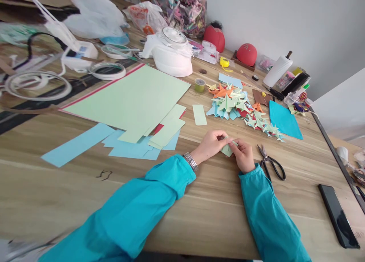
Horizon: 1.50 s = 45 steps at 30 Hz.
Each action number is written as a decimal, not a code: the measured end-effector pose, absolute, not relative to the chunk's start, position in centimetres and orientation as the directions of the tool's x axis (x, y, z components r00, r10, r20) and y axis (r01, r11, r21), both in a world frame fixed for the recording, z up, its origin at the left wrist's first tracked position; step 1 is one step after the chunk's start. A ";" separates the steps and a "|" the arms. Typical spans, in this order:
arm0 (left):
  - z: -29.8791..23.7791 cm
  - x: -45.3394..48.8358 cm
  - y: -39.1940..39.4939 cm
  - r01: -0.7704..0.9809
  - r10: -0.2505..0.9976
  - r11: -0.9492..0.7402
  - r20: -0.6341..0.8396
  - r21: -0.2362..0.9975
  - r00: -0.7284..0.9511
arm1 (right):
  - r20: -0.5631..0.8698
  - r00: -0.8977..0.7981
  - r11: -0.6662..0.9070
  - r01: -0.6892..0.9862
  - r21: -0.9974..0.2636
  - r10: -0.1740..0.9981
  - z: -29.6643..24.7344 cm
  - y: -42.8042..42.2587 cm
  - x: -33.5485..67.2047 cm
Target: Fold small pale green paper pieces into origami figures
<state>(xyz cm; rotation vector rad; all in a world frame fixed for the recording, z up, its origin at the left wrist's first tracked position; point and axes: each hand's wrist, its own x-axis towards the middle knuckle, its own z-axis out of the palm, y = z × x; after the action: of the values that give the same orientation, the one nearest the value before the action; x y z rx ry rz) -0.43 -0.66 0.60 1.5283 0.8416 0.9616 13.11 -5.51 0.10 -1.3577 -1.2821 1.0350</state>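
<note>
Between my two hands is a small folded piece of light green paper (pixel 227 151), partly hidden by the fingers. My left hand (pixel 211 143), with a metal watch (pixel 190 161) at the wrist, pinches its left side. Thumb and fingers of my right hand (pixel 243 154) grip the other side. Just beyond lies a loose green paper rectangle (pixel 199 115). Folded paper stars (pixel 228 102) in green, blue, orange and red are heaped farther back. Black-handled scissors (pixel 269 163) rest on the table beside my right hand.
Large green sheets (pixel 131 94) and blue paper strips (pixel 78 144) spread over the left. A phone (pixel 338 216) lies near the right edge. Rolls of tape (pixel 107 70), a white bag-like bundle (pixel 172 56), a ribbon spool (pixel 199 85) and a turquoise square (pixel 285 119) stand farther back.
</note>
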 end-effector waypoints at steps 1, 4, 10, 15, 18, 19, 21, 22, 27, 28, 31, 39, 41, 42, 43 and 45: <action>0.5 -0.4 -0.6 0.017 0.896 -0.161 0.139 0.987 0.422 | 0.030 0.087 0.014 0.179 -0.984 0.996 0.0 -5.5 13.2; 0.2 -0.4 -0.4 0.006 0.889 -0.164 0.145 0.987 0.435 | 0.015 0.098 -0.001 0.163 -0.987 0.995 -0.1 -5.5 13.4; 0.3 -0.2 -0.5 -0.088 0.907 0.002 0.035 0.996 0.420 | -0.009 0.090 -0.019 0.121 -0.992 0.996 0.0 -5.4 13.5; 0.6 -0.2 -0.6 -0.237 0.901 0.170 -0.053 0.957 0.432 | -0.017 0.076 -0.025 0.106 -0.994 0.997 0.3 -5.6 13.4; 0.5 -0.2 -0.6 -0.218 0.908 0.137 -0.034 0.966 0.418 | -0.016 0.081 -0.024 0.101 -0.995 0.997 0.4 -5.6 13.3; 0.5 -0.2 -0.5 -0.192 0.912 0.103 -0.016 0.976 0.410 | -0.013 0.083 -0.021 0.099 -0.995 0.996 0.4 -5.6 13.3; 0.4 -0.3 -0.5 -0.116 0.916 0.020 0.028 0.993 0.400 | -0.002 0.093 -0.010 0.090 -0.996 0.996 0.4 -5.6 13.2; 0.4 -0.3 -0.4 -0.077 0.916 -0.018 0.048 0.997 0.398 | 0.003 0.104 -0.005 0.081 -0.997 0.995 0.4 -5.6 13.1; 0.7 -0.5 -0.5 0.027 0.897 -0.108 0.085 0.994 0.435 | -0.033 0.167 -0.033 -0.005 -0.999 0.985 -0.1 -5.5 13.2; 0.7 -0.6 -0.6 0.033 0.890 -0.112 0.086 0.993 0.448 | -0.033 0.190 -0.032 -0.011 -0.999 0.981 -0.2 -5.4 13.3; 0.9 -0.6 -0.7 0.038 0.855 -0.123 0.086 0.992 0.512 | 0.044 0.301 0.042 0.014 -0.999 0.953 -0.8 -5.2 13.8; 0.8 -0.6 -0.9 0.005 0.843 -0.075 0.061 0.997 0.535 | 0.071 0.410 0.091 -0.031 -0.995 0.909 -0.7 -5.0 13.7; 1.0 -0.6 -0.9 -0.043 0.852 -0.049 0.064 0.998 0.519 | 0.025 0.391 0.061 -0.080 -0.995 0.920 -0.5 -5.1 13.6; 1.0 -0.6 -0.9 -0.049 0.848 -0.054 0.072 0.997 0.526 | 0.019 0.372 0.052 -0.079 -0.995 0.928 -0.4 -5.1 13.5; 1.1 -0.6 -1.0 -0.041 0.838 -0.068 0.080 0.997 0.539 | 0.016 0.351 0.043 -0.069 -0.997 0.936 -0.4 -5.2 13.5; 1.2 -0.6 -1.1 -0.004 0.812 -0.108 0.090 0.994 0.576 | 0.017 0.316 0.031 -0.038 -0.999 0.949 -0.4 -5.2 13.6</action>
<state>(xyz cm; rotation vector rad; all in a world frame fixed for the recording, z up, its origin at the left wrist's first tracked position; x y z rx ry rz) -0.59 -1.07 1.21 1.5340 0.7116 0.7992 13.55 -5.24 -0.40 -1.2959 -0.9523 0.9734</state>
